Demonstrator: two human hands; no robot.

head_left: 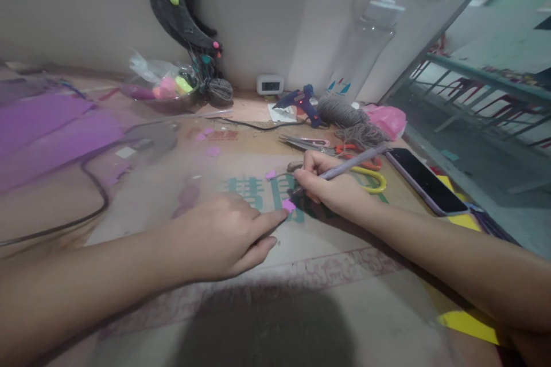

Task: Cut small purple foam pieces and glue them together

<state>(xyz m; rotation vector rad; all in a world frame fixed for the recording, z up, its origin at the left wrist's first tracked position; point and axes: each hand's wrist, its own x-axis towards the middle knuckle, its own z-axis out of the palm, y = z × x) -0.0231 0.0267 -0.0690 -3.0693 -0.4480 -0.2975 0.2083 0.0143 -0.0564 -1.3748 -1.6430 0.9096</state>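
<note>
two hands, one pen, one phone, one bottle

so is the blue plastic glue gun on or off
Apparently on: a small red light glows on the side of the glue gun.

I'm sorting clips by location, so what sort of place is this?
Likely a craft workspace: a blue glue gun, grey yarn and orange-handled scissors lie close together.

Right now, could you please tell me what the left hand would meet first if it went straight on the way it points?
The left hand would first meet the purple piece, right at its index fingertip; beyond that, probably the right hand, though depth is unclear.
</note>
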